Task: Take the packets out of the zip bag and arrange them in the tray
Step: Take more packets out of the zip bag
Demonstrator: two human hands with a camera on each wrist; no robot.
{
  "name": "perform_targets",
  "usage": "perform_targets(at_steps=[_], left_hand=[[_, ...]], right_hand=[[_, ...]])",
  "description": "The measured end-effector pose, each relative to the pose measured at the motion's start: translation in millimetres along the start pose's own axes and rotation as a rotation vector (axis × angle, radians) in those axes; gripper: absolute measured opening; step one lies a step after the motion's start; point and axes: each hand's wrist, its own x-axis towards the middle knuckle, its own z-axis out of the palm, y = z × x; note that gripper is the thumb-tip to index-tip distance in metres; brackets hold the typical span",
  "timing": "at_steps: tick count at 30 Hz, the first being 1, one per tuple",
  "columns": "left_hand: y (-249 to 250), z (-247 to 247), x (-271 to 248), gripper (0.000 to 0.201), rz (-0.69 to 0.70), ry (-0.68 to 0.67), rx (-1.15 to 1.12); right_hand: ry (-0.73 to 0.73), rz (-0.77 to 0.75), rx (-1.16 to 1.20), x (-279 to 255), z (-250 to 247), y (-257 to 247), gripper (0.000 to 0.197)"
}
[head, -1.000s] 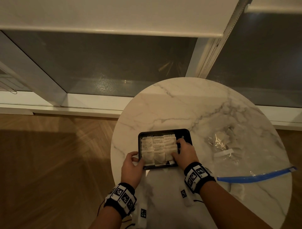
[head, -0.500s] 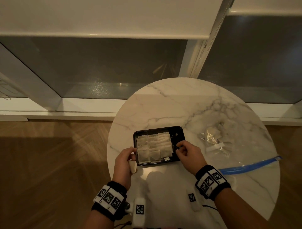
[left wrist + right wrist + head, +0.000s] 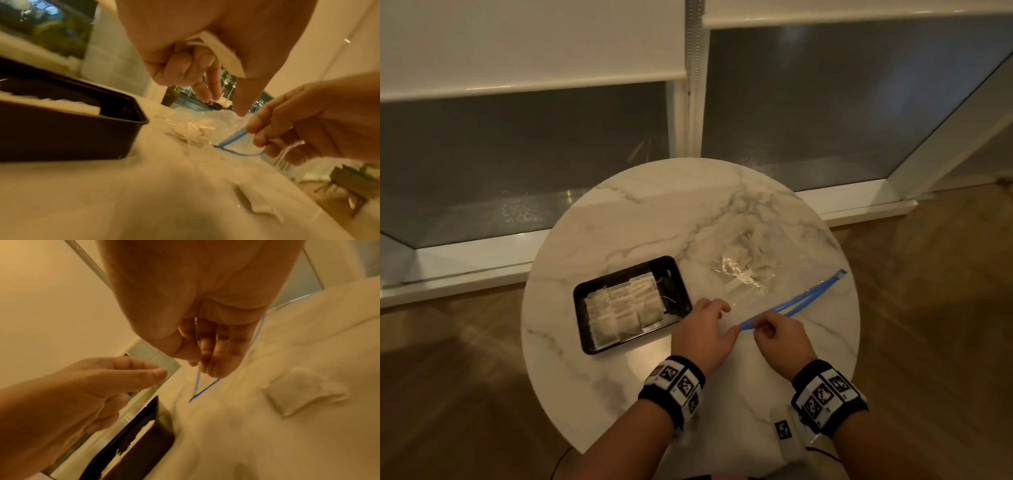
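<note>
The black tray (image 3: 678, 274) sits left of centre on the round marble table, with several pale packets (image 3: 619, 308) laid in rows inside. To its right lies the clear zip bag (image 3: 756, 274) with more packets in it. My right hand (image 3: 767, 329) pinches the near end of its blue zip rim (image 3: 808, 298) and lifts it. My left hand (image 3: 717, 318) hovers just left of that rim. Its two outer fingers are curled round a packet (image 3: 224, 55) against the palm, while the index and middle fingers point down at the bag's mouth (image 3: 232, 142).
A loose packet (image 3: 304, 392) lies on the marble table (image 3: 654, 212) near my right wrist. The table's rim is close on every side, with wooden floor (image 3: 448, 377) below. Window glass and a white sill run behind the table.
Both hands have left the tray and moved right to the bag's mouth. The right hand has taken hold of the blue zip rim. The left hand has kept the packet it picked up.
</note>
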Motion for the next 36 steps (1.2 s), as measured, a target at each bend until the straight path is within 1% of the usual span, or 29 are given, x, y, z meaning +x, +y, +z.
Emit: perform_targets(at_steps=[2, 3, 4, 6, 8, 9, 10, 13, 15, 17, 20, 22, 24, 25, 26, 27, 28, 29, 30, 32, 34, 36], left_hand=[[18, 13, 9, 0.046, 0.043, -0.023, 0.143], [23, 19, 13, 0.051, 0.035, -0.029, 0.18], [29, 25, 18, 0.056, 0.012, -0.035, 0.204], [36, 36, 26, 0.065, -0.037, -0.054, 0.256], [38, 42, 34, 0.067, -0.065, -0.088, 0.318], [41, 46, 37, 0.064, -0.072, -0.101, 0.345], [42, 47, 41, 0.059, -0.082, -0.108, 0.368], [46, 48, 49, 0.041, -0.093, -0.094, 0.419], [49, 46, 52, 0.031, -0.097, -0.069, 0.419], [52, 41, 55, 0.024, -0.107, -0.028, 0.405], [56, 31, 59, 0.019, -0.113, 0.056, 0.397], [59, 24, 60, 0.018, -0.117, 0.108, 0.388], [61, 20, 60, 0.017, -0.126, 0.144, 0.369], [61, 20, 59, 0.017, -0.133, 0.149, 0.361], [61, 20, 58, 0.017, -0.142, 0.147, 0.358], [60, 22, 56, 0.016, -0.151, 0.14, 0.355], [59, 24, 54, 0.016, -0.161, 0.132, 0.351], [58, 27, 53, 0.016, -0.172, 0.124, 0.345], [57, 29, 51, 0.015, -0.18, 0.115, 0.342], [54, 33, 47, 0.015, -0.184, 0.097, 0.34], [49, 36, 42, 0.015, -0.179, 0.082, 0.331], [42, 38, 36, 0.02, -0.168, 0.068, 0.313]], right_hand=[[0.029, -0.016, -0.103, -1, -16, 18, 0.02], [0.045, -0.051, -0.151, 0, -22, 26, 0.022], [0.071, -0.11, -0.202, 1, -29, 33, 0.025], [0.098, -0.285, -0.314, 6, -39, 43, 0.029], [0.073, -0.453, -0.457, 14, -43, 49, 0.035], [0.019, -0.484, -0.54, 19, -46, 52, 0.039], [-0.054, -0.479, -0.616, 23, -46, 53, 0.043], [-0.214, -0.445, -0.816, 40, -49, 56, 0.054], [-0.247, -0.473, -0.902, 48, -52, 57, 0.056], [-0.213, -0.528, -0.908, 55, -56, 58, 0.052], [-0.118, -0.599, -0.816, 64, -63, 65, 0.044], [0.004, -0.7, -0.682, 64, -68, 67, 0.037], [0.124, -0.824, -0.546, 57, -70, 70, 0.024], [0.118, -0.869, -0.497, 52, -69, 71, 0.017], [0.054, -0.888, -0.461, 46, -68, 72, 0.012], [-0.047, -0.857, -0.452, 42, -65, 73, 0.014], [-0.164, -0.765, -0.484, 41, -59, 76, 0.02], [-0.267, -0.627, -0.555, 42, -53, 78, 0.027], [-0.321, -0.491, -0.632, 44, -46, 82, 0.035], [-0.336, -0.322, -0.743, 47, -33, 88, 0.052], [-0.336, -0.251, -0.804, 50, -23, 89, 0.061], [-0.332, -0.209, -0.829, 52, -17, 90, 0.063]])
